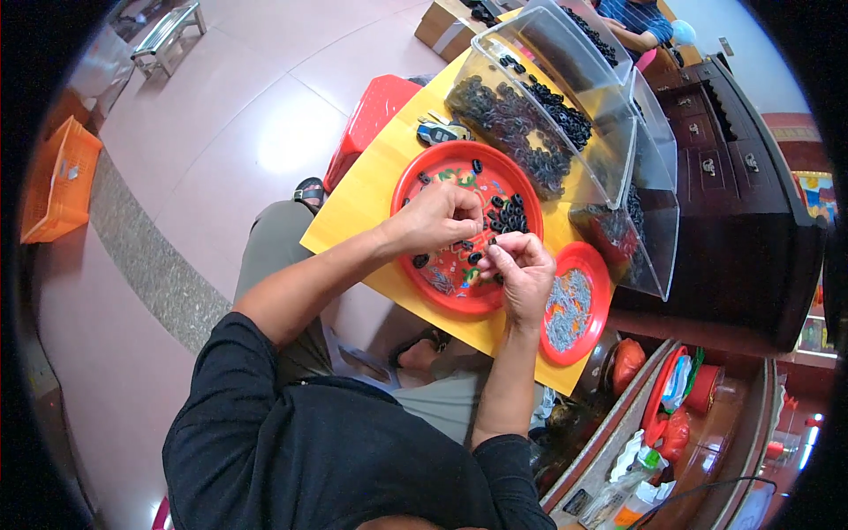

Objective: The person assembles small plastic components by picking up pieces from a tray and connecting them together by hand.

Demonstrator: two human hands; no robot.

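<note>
My left hand (442, 215) is closed in a pinch over a round red tray (408, 287). Whatever its fingertips hold is too small to make out. Just to the right and nearer, my right hand (523, 267) is also pinched, with a small black oval part (493, 241) at its fingertips. Several similar black oval parts (510, 215) lie heaped on the tray's right side, and others are scattered around it. Small grey pin-like pieces (439, 280) rest near the tray's front left. Beside my right hand, a smaller red plate (603, 291) carries many grey pin-like pieces (568, 311).
Clear plastic bins (609, 190) with black parts stand at the back right of the yellow table (343, 228). Behind the tray lies a dark handheld object (442, 132). A red stool (375, 104) adjoins the far left edge; a dark wooden cabinet (733, 230) stands right. Another person (649, 26) sits beyond.
</note>
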